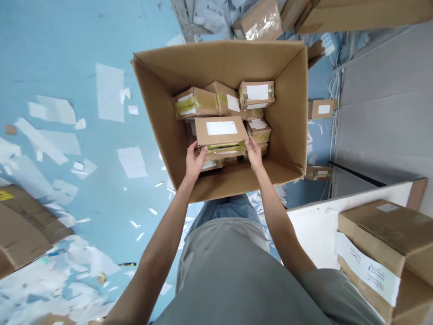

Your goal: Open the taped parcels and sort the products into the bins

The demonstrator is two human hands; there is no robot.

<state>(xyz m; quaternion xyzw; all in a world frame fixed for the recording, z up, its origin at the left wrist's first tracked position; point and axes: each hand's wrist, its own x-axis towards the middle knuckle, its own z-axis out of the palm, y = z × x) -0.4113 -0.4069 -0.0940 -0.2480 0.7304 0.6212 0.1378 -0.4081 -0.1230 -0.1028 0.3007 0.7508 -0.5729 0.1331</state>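
A small cardboard box (207,127) with a white label on top and yellow tape on its near side is between my two hands. My left hand (195,161) grips its near left corner, thumb on the edge. My right hand (253,153) holds its right end. Both are inside a large open carton (284,131). Around the held box lie several more small taped boxes, among them a labelled box (257,92) at the back right, a tilted box (198,103) at the back left and a box (260,128) near my right hand. The lower boxes are partly hidden.
White paper scraps (110,92) litter the blue floor on the left. A brown carton (30,225) stands at the left edge. At the lower right, an open carton with handwriting (382,225) rests by a white board (318,225). Cables (333,104) run along the right wall.
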